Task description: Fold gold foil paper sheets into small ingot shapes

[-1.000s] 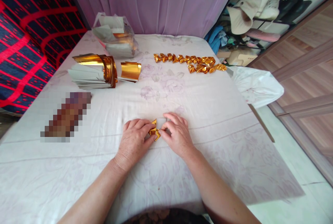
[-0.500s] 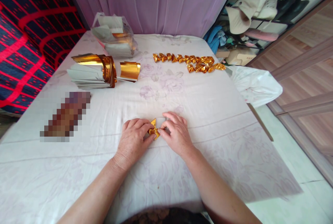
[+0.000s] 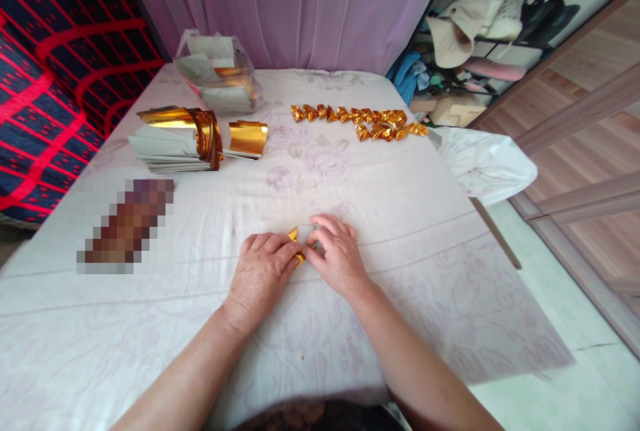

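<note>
A person's left hand (image 3: pixel 260 274) and right hand (image 3: pixel 336 259) meet at the near middle of a table (image 3: pixel 390 217) draped in a pale floral cloth, fingers pinched together on a small piece of gold foil (image 3: pixel 296 244) that lies between them on the cloth; only its gold tips and a pale edge show past the fingertips. At the far left sits a stack of sheets (image 3: pixel 167 149) with gold foil curling over its right end, and just beside it a loose gold sheet (image 3: pixel 247 138). Behind the stack, a clear bag (image 3: pixel 217 74) holds more sheets. Across the far side, well apart from the hands, folded gold pieces (image 3: pixel 357 121) lie in a row that bunches at its right end. A purple curtain (image 3: pixel 300 4) hangs behind the table; a red-and-dark patterned cover (image 3: pixel 45 71) fills the left.
</note>
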Demonstrator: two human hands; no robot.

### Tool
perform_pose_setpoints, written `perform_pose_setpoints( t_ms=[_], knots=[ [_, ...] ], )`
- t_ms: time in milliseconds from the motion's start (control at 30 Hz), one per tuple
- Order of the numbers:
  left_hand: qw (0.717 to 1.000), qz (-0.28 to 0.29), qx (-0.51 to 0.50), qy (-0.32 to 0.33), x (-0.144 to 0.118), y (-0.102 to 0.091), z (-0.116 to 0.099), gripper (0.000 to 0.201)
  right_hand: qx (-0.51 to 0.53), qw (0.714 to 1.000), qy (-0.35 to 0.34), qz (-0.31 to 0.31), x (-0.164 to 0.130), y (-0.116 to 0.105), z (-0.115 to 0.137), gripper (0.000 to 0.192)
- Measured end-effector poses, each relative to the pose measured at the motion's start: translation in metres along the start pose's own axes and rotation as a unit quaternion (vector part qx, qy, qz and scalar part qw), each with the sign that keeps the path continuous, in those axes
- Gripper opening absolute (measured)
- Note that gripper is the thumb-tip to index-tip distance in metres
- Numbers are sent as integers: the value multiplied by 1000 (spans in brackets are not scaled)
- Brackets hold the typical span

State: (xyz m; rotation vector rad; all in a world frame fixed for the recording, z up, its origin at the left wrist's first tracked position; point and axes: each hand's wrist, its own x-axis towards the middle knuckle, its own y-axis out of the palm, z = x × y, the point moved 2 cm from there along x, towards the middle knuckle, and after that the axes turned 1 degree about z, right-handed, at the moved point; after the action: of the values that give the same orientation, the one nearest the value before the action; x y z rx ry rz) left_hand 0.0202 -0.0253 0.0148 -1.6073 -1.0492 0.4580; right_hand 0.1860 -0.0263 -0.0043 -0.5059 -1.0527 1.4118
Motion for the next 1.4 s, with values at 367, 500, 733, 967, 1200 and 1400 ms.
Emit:
perform_pose_setpoints(
  t_ms=[367,500,733,967,1200,1400],
  knots=[
    [1000,-3,19,2,-2,0,1,12,4,1000,0,-4,1,1,-1,6],
    [1000,-14,24,10,-2,0,0,13,5,1000,1,-11,0,2,-2,7],
    [1000,-10,18,3,-4,1,1,14,29,999,-3,-28,0,4,-10,8],
    [1000,10,-1,-16,-4,1,2,12,58,997,-39,-34,3,2,-19,9],
    [999,16,-17,-31,-5,0,1,13,28,998,-37,-36,0,2,-16,9],
    [999,16,-20,-42,-3,0,-1,13,-8,1000,-25,4,-3,-1,-3,17]
  ],
)
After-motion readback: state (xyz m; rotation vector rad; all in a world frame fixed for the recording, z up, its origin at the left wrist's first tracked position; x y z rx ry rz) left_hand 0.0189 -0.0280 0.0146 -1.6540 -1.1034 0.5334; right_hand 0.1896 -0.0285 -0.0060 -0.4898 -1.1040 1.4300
